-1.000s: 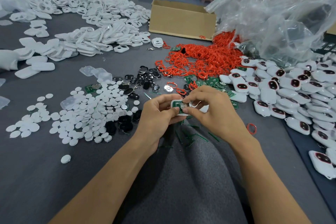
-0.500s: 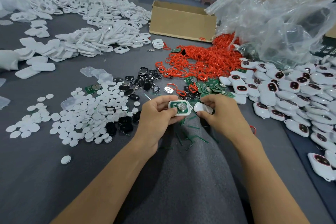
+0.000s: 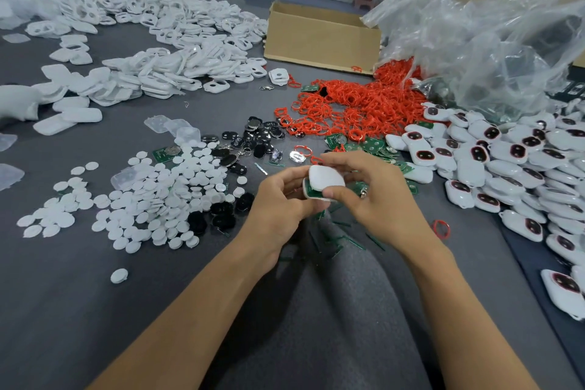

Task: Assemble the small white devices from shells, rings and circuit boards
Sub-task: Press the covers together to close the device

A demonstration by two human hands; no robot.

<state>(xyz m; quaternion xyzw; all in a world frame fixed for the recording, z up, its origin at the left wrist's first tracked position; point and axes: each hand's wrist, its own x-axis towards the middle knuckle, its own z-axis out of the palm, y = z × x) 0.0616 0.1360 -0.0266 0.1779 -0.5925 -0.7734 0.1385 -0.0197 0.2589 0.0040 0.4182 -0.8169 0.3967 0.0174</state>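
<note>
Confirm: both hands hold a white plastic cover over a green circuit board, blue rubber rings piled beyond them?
No: the piled rubber rings are orange-red, not blue, per the head view. Otherwise right: the left hand and right hand hold the white plastic cover over the green circuit board.

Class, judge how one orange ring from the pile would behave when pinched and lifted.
Probably floppy and light: the orange rings are thin loops, bent out of round. Tangled in their heap, neighbours may snag and lift too.
</note>
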